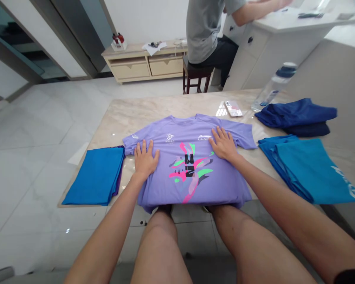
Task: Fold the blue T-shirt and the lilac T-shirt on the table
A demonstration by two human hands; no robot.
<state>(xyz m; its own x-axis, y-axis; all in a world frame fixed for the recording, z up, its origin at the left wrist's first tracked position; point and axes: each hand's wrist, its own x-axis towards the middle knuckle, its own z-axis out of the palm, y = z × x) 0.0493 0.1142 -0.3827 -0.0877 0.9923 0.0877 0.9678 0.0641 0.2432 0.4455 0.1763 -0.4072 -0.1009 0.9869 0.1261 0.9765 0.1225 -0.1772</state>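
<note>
A purple T-shirt [159, 179] with a bright pink, green and black print lies spread face up on the table, its collar away from me and its hem hanging over the near edge. My left hand [146, 158] rests flat on its left side below the sleeve, fingers spread. On the right, my right hand [224, 144] presses flat near the chest lettering, fingers also spread. Neither hand grips the cloth. Left of the shirt sits a folded blue garment stack [93, 175] with a purple layer beneath. Folded teal-blue garments [307, 165] lie to the right.
Dark blue garments [298, 114] lie crumpled on the marble-look table [118, 112] at the far right. Beside them stand a clear water bottle [272, 88] and a phone [233, 108]. Beyond, a person in grey [202, 31] sits on a dark stool [197, 73] near a low cabinet [130, 70].
</note>
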